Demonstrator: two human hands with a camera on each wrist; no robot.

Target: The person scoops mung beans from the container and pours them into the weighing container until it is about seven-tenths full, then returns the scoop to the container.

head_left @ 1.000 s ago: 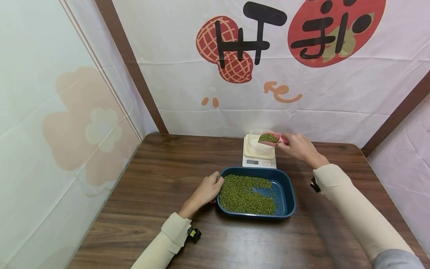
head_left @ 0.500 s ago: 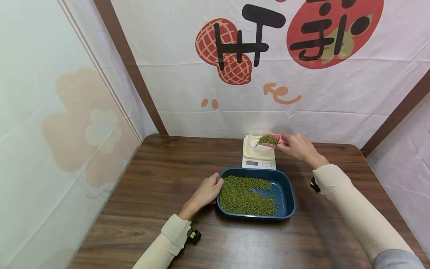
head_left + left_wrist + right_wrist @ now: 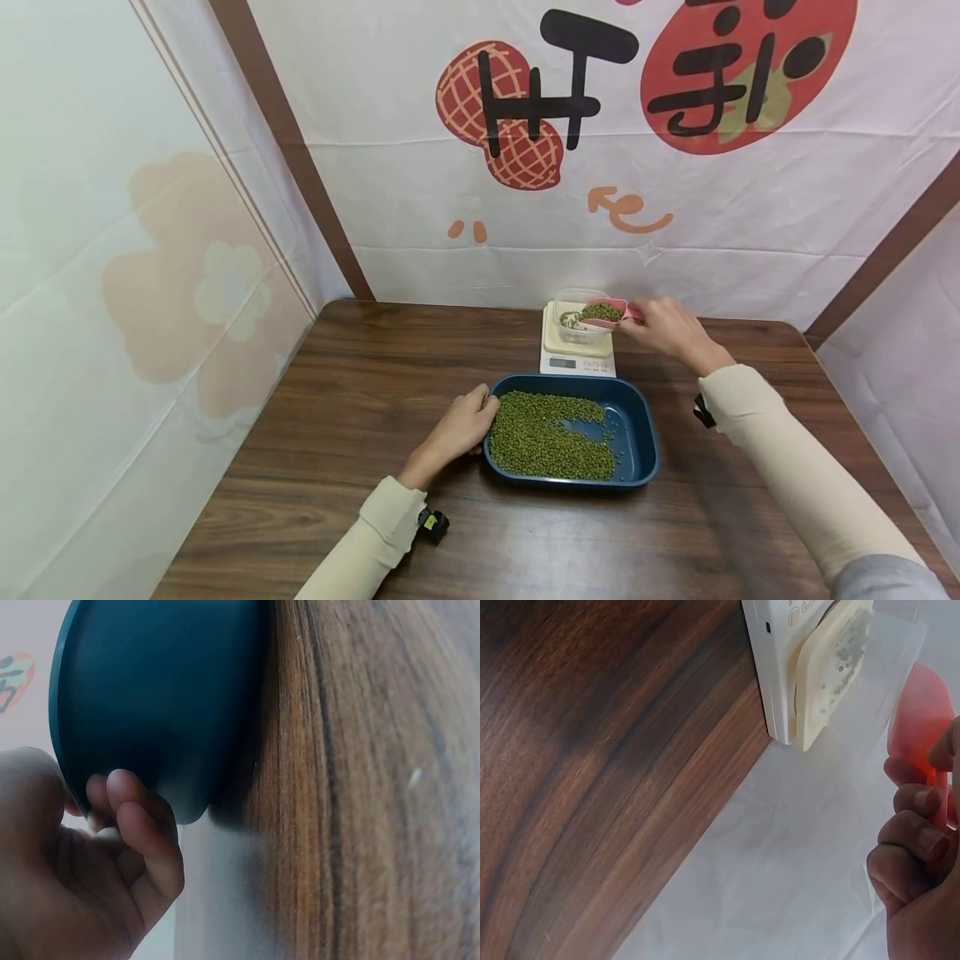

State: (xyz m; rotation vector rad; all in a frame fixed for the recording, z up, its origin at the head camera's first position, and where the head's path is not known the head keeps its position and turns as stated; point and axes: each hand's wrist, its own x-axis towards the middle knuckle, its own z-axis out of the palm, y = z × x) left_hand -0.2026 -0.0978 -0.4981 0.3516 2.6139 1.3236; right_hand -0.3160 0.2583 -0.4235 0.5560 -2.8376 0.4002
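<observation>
My right hand [image 3: 667,331] grips the handle of a pink scoop [image 3: 921,712] heaped with green mung beans [image 3: 602,312]. The scoop is over a clear plastic container [image 3: 582,337], which sits on a white kitchen scale [image 3: 577,364]. Some beans lie on the container's bottom, visible through its wall in the right wrist view. My left hand [image 3: 459,423] holds the left rim of a blue tray [image 3: 641,433], its thumb on the rim and its fingers curled against the outer wall [image 3: 161,690]. Mung beans cover most of the tray, thinning toward its right side.
The brown wooden table [image 3: 360,392] carries all of these things. A printed white cloth [image 3: 450,275] hangs right behind the scale, and another cloth panel [image 3: 172,333] borders the table on the left.
Beans have begun falling from the scoop, and a small patch of them now lies in the container. The left hand and the tray have stayed in place.
</observation>
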